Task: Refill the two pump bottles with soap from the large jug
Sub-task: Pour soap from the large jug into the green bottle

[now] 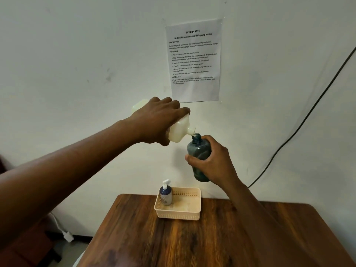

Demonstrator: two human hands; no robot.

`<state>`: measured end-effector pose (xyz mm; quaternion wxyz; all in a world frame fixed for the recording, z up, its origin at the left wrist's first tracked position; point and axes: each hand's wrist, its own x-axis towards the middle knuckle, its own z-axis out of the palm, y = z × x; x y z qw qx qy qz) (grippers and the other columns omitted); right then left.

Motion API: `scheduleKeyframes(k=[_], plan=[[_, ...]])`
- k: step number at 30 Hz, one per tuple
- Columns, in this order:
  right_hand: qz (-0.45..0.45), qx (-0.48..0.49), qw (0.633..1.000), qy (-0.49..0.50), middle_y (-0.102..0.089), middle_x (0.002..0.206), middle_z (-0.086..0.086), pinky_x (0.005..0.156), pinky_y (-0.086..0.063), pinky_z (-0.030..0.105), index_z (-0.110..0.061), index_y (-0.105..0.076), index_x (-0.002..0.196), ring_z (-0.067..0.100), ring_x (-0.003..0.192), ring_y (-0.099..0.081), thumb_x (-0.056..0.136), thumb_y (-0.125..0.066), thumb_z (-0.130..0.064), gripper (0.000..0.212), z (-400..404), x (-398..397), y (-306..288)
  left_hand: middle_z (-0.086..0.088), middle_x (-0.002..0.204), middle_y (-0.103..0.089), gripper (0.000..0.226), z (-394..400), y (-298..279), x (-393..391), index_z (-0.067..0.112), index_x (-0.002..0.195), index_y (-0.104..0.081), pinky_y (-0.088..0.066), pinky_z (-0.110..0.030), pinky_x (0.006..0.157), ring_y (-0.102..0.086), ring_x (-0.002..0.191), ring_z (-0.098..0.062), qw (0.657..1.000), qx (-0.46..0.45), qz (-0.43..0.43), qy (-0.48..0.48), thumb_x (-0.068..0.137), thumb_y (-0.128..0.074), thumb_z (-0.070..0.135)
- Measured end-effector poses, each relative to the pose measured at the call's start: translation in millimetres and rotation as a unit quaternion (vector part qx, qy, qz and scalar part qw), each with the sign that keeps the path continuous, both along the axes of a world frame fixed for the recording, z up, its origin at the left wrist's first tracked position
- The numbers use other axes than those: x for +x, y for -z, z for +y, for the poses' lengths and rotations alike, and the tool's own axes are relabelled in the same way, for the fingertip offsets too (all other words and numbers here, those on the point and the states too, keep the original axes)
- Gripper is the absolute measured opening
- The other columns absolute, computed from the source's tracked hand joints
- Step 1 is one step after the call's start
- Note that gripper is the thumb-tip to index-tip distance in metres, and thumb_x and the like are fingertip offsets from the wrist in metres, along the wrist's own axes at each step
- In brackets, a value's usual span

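From the head camera, the step in hand looks to be the pour into the second pump bottle; the left hand [154, 120] is clamped around the body of the large jug [178, 130], tipped down to the right so that its spout sits at the open mouth of the dark blue bottle [198, 151]; the right hand [213, 162] is wrapped around that bottle and holds it up in the air, near the wall and above the table [212, 237]. The jug is pale, translucent plastic holding a creamy white soap; the bottle is smoky and see-through, its pump off, and how full it is cannot be told. Another pump bottle [165, 195], with its white pump head fitted, stands upright in the left end of the beige basket [192, 213] on the table, so it seems finished. The next move probably calls for a steady tilt, spout kept over the narrow neck, then righting the jug; the loose pump head is not in view.
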<state>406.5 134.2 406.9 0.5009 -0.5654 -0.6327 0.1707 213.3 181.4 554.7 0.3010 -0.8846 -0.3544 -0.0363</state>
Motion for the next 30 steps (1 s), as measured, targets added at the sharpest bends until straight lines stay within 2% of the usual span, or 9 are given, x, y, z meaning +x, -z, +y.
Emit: scheduleKeyframes(k=[7,16,23,30], plan=[[0.011,0.005,1.000,-0.005,-0.062,0.122,-0.008,0.090,-0.052,0.026,-0.032,-0.050,0.128,0.015,0.102,-0.061,0.075,-0.080,-0.054,0.065,-1.8,-0.1,-2.2,0.001,0.121,-0.057,0.095,-0.6,-2.5,1.1,0.030,0.146,-0.040,-0.044,-0.039,0.087,-0.055,0.107,-0.025,1.000,0.006,0.005,0.002,0.063,-0.086,0.041],[0.011,0.007,1.000,-0.003,-0.057,0.116,-0.015,0.083,-0.046,0.016,-0.036,-0.047,0.126,0.013,0.098,-0.060,0.074,-0.079,-0.057,0.064,-2.3,0.5,-3.7,0.001,0.122,-0.057,0.093,-1.2,-5.3,2.3,0.030,0.145,-0.041,-0.044,-0.038,0.087,-0.054,0.108,-0.025,1.000,0.013,0.008,0.010,0.064,-0.086,0.041],[0.013,0.009,1.000,-0.007,-0.060,0.120,-0.011,0.087,-0.049,0.022,-0.033,-0.049,0.128,0.015,0.100,-0.061,0.075,-0.079,-0.056,0.065,-3.3,1.0,-4.4,0.001,0.121,-0.057,0.093,-1.6,-6.6,2.4,0.030,0.145,-0.041,-0.044,-0.039,0.088,-0.054,0.108,-0.025,1.000,0.012,0.011,0.013,0.064,-0.086,0.040],[0.013,0.012,1.000,-0.008,-0.061,0.120,-0.010,0.081,-0.046,0.014,-0.033,-0.049,0.128,0.015,0.100,-0.062,0.074,-0.080,-0.055,0.066,-2.6,-0.5,-4.7,0.000,0.124,-0.056,0.096,-1.6,-9.2,2.6,0.029,0.147,-0.039,-0.045,-0.040,0.089,-0.054,0.111,-0.025,0.999,0.017,0.027,0.008,0.065,-0.086,0.041]])
